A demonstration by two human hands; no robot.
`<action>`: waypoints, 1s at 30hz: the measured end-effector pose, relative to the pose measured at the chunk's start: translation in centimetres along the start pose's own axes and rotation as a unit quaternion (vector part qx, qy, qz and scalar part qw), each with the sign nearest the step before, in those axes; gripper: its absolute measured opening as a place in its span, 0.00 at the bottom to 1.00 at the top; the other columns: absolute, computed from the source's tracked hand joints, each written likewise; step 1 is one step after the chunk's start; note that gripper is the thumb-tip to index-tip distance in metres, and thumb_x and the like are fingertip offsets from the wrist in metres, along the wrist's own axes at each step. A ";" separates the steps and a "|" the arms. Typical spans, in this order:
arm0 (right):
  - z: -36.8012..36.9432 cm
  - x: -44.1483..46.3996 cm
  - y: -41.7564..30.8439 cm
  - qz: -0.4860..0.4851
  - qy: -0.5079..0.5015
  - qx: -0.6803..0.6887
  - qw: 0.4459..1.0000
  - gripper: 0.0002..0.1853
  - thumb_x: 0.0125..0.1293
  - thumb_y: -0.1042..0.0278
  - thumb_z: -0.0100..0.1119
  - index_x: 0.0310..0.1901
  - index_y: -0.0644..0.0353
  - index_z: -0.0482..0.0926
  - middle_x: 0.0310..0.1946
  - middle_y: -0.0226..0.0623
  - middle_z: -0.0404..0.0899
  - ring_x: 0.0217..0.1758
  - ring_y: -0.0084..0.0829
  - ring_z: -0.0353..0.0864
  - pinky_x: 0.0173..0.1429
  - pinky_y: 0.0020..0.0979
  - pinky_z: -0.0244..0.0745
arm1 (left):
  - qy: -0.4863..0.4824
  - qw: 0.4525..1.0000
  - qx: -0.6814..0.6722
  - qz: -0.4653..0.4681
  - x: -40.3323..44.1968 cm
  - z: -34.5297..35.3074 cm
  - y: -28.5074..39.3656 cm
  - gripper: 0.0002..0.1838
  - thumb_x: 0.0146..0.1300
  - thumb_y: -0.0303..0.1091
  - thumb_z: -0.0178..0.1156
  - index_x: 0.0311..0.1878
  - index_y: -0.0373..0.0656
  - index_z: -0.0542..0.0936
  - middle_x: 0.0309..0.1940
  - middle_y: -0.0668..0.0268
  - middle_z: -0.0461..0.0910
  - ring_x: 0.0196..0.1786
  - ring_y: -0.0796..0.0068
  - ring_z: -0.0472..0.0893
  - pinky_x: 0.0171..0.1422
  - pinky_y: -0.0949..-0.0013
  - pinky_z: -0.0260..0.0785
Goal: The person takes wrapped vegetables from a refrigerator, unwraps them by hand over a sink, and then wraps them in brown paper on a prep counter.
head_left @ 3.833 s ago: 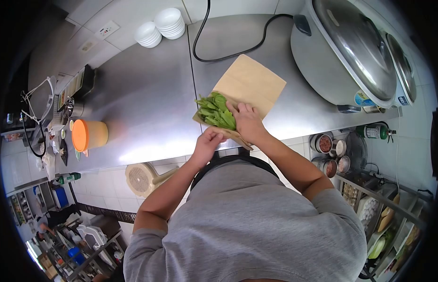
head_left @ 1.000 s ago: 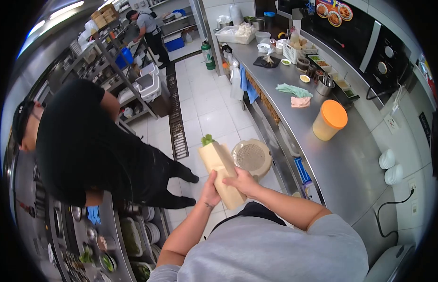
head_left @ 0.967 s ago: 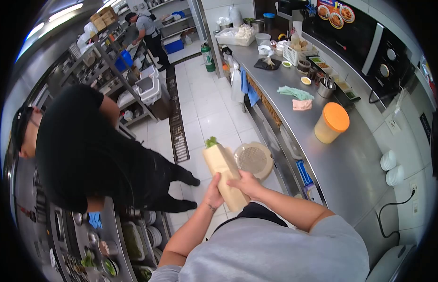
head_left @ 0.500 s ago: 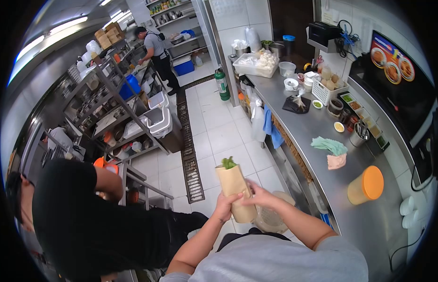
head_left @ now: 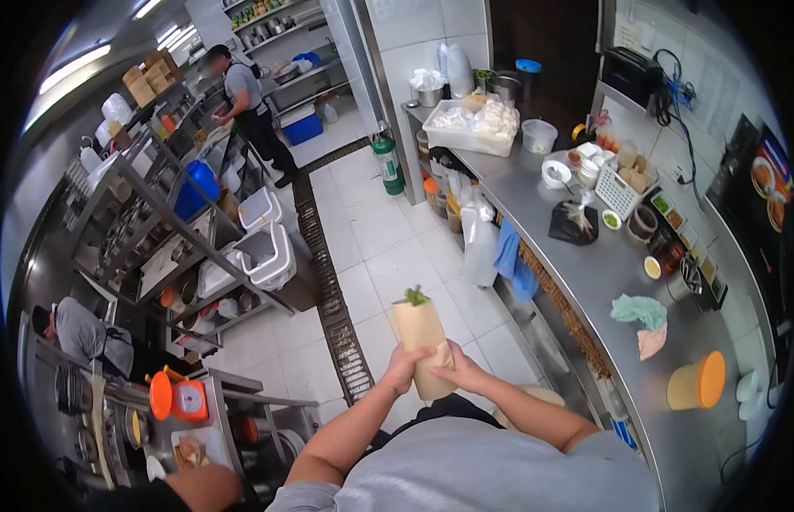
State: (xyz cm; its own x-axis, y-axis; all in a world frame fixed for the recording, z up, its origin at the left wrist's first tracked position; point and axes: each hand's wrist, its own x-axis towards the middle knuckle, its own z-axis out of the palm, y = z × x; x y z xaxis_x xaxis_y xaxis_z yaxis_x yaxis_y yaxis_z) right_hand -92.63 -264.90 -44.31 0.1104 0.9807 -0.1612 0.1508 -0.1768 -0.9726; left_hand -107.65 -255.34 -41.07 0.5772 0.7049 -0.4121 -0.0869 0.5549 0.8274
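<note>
A rolled brown paper packet (head_left: 421,328) stands out in front of my body, with green leaves (head_left: 414,295) poking from its top end. My left hand (head_left: 403,367) wraps its left side, the thumb across the front. On the lower right side of the packet, my right hand (head_left: 459,369) is closed round it with the thumb over the paper. The tiled floor lies beneath the packet.
A steel counter (head_left: 533,183) on the right bears a white tub (head_left: 470,128) and an orange-lidded container (head_left: 697,381). Shelving (head_left: 171,226) and a bin (head_left: 273,256) stand left. One person (head_left: 243,102) is at the back, another (head_left: 90,337) at left; an arm (head_left: 205,491) shows bottom left.
The leaves that lay on paper on the counter are now wrapped and held over the floor. The view has turned and moved along the aisle; the dark-clothed person has slid mostly out at bottom left.
</note>
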 end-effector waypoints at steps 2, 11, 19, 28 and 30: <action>-2.0 2.1 0.8 0.120 0.020 -0.051 0.991 0.46 0.59 0.53 0.69 0.70 0.66 0.54 0.55 0.48 0.75 0.54 0.38 0.79 0.59 0.34 0.73 | 0.022 0.996 0.083 0.015 3.6 -0.6 0.5 0.25 0.54 0.30 0.67 0.56 0.38 0.74 0.47 0.61 0.80 0.50 0.66 0.80 0.57 0.63 0.72; -14.0 11.7 13.8 0.419 0.146 0.103 0.890 0.40 0.57 0.65 0.66 0.69 0.61 0.58 0.42 0.43 0.80 0.38 0.36 0.81 0.38 0.37 0.79 | 0.115 0.875 0.463 -0.082 15.6 -14.7 6.4 0.37 0.36 0.45 0.74 0.52 0.37 0.76 0.45 0.52 0.82 0.48 0.56 0.82 0.56 0.60 0.73; -20.2 28.4 6.9 0.106 0.330 -0.279 0.896 0.21 0.56 0.72 0.59 0.53 0.61 0.76 0.38 0.50 0.80 0.40 0.47 0.81 0.48 0.39 0.76 | 0.249 0.884 0.394 0.029 26.6 -24.0 12.7 0.30 0.38 0.37 0.71 0.48 0.36 0.75 0.40 0.53 0.82 0.42 0.58 0.82 0.50 0.61 0.74; -23.3 47.6 3.2 0.220 0.234 -0.001 0.947 0.23 0.56 0.71 0.61 0.56 0.59 0.74 0.34 0.34 0.80 0.32 0.24 0.80 0.33 0.28 0.74 | 0.317 0.931 0.183 -0.007 33.3 -27.2 15.6 0.31 0.41 0.28 0.68 0.53 0.35 0.74 0.42 0.58 0.81 0.41 0.66 0.81 0.48 0.64 0.75; -21.6 52.7 4.6 0.266 0.194 0.050 0.943 0.23 0.57 0.71 0.59 0.56 0.61 0.74 0.36 0.35 0.80 0.31 0.26 0.80 0.32 0.28 0.74 | 0.369 0.916 0.155 -0.034 31.4 -30.9 14.3 0.30 0.41 0.27 0.67 0.53 0.36 0.74 0.42 0.58 0.81 0.41 0.63 0.82 0.49 0.61 0.75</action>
State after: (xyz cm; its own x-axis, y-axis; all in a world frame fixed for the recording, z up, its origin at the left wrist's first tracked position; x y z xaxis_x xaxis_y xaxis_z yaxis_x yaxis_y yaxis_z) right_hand -64.89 -215.81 -53.68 0.4985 0.6478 -0.5761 -0.1188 -0.6072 -0.7856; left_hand -115.90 -211.62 -53.96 -0.1429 0.8434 -0.5180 0.2290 0.5373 0.8117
